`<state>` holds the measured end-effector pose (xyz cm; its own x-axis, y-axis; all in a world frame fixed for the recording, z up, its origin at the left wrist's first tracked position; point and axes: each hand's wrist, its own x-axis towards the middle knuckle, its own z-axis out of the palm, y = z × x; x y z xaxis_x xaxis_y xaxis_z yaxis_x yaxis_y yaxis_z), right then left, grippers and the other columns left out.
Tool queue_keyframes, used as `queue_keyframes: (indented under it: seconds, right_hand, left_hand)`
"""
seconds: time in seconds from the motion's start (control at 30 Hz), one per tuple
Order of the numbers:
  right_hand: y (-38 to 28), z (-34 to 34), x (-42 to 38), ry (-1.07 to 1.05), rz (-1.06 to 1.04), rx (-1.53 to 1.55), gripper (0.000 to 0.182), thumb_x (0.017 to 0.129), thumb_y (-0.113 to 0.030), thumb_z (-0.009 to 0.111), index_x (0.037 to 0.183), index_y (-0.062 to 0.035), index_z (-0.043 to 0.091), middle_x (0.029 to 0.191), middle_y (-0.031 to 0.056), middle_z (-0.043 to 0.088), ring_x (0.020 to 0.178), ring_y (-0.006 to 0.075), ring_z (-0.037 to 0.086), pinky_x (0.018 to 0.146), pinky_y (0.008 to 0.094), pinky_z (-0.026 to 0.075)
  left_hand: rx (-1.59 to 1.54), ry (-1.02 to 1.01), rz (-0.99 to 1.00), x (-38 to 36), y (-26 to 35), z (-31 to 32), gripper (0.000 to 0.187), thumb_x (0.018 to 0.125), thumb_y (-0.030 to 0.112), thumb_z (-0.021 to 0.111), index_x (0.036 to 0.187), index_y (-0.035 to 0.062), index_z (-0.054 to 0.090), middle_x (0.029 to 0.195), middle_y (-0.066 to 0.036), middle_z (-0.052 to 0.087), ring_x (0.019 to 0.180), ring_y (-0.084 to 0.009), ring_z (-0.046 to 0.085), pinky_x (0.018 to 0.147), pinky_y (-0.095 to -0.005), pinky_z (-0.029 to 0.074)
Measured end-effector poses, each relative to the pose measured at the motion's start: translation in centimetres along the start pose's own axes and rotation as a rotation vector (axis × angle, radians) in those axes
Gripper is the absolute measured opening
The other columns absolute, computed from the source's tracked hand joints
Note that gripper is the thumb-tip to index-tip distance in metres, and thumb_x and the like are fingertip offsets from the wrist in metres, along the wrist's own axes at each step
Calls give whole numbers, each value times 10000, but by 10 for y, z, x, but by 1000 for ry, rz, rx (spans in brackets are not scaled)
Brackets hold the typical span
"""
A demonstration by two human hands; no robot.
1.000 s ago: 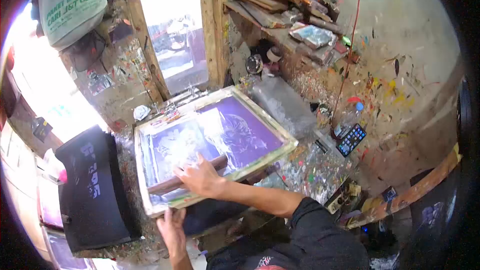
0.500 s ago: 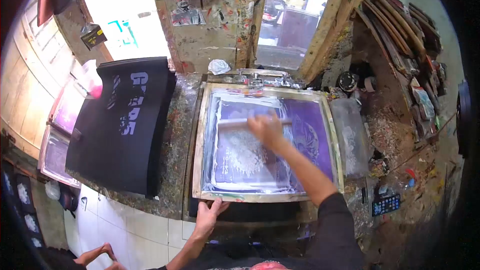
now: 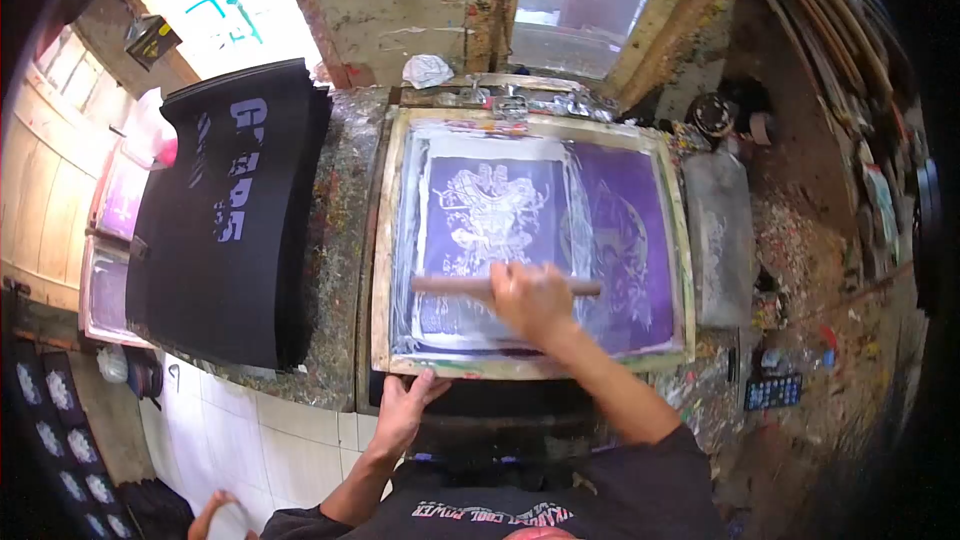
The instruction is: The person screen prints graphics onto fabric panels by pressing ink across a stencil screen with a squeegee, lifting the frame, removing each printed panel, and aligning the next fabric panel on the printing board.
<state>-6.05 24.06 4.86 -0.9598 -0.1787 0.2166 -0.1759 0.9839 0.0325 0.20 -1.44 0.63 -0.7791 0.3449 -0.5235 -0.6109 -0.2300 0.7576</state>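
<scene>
Squeegee (image 3: pixel 505 286) has been dragged from the far end of the screen (image 3: pixel 530 240) toward 6 o'clock since half a second ago, gripped tight by the right hand (image 3: pixel 535 300). White ink's been laid across the design. Left hand (image 3: pixel 405 410) is pressed flat on the frame's near edge, at the bench (image 3: pixel 340 240) front.

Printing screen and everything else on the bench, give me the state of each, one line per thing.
Printing screen: lying flat, design showing through the mesh.
Squeegee: across the near half of the mesh.
Right hand: gripping the squeegee.
Left hand: pressed on the screen's near frame edge.
Black shirts: stacked flat left of the screen, printed side up.
</scene>
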Motion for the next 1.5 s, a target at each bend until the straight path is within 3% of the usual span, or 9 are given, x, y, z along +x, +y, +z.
queue_keyframes:
  seconds: [0.13,0.33,0.53,0.67,0.73,0.93,1.07,1.2,1.5]
  right_hand:
    - [-36,-17,-59,71,-24,87,151,890,-258,645,857,-122,590,726,44,658,637,213,694,570,360,527]
    - [-47,-76,-64,233,130,145,478,795,-539,750,949,-96,655,874,71,627,849,244,640,976,539,334]
    - [-16,-165,6,642,135,-57,556,799,-637,711,862,-89,646,769,92,608,715,261,609,805,455,429]
    - [38,-229,107,673,96,-115,664,884,-689,579,872,-37,705,820,174,702,772,303,682,729,450,489]
    - [43,-279,133,381,265,40,786,853,-727,567,903,40,731,951,268,722,935,356,721,789,468,551]
    - [67,-314,157,328,227,148,712,876,-647,570,965,36,750,967,280,716,965,398,706,880,467,531]
    - [82,-307,176,356,156,188,713,902,-635,547,949,47,751,1015,276,716,1007,410,693,901,459,525]
    - [87,-308,185,440,180,163,793,877,-692,542,991,68,739,1019,284,713,1001,422,692,910,459,523]
    - [111,-293,212,446,169,69,941,774,-840,520,872,66,756,801,270,718,759,354,731,754,453,556]
  left_hand:
    - [6,-23,51,1,-5,-3,396,1038,134,566,1338,-91,437,1261,-216,598,1098,-307,676,975,-435,571]
    - [-41,-35,196,-19,17,13,358,1050,125,525,1313,-102,442,1210,-231,614,1060,-325,694,947,-428,587]
    - [168,-228,789,-15,123,49,596,1077,199,404,1552,16,94,1296,-239,533,1035,-300,687,898,-414,571]
    - [825,259,1440,129,186,81,212,972,71,564,1159,-24,533,974,-192,670,846,-318,674,786,-404,531]
    - [1134,161,1259,214,210,85,289,962,145,586,1186,-34,548,1078,-290,646,996,-495,609,863,-493,506]
    - [1759,198,1240,393,199,19,405,947,182,598,1306,-4,565,1383,-286,514,1256,-455,505,1076,-504,419]
    - [1242,164,898,314,223,67,279,893,91,664,1137,-37,620,1103,-221,693,1045,-371,657,916,-416,497]
    - [645,174,1185,249,246,41,273,875,108,716,1094,-44,659,997,-133,722,906,-184,651,841,-331,499]
    - [885,1581,1433,-72,316,-269,283,976,219,651,1085,-43,637,1057,-191,667,982,-317,630,904,-399,480]
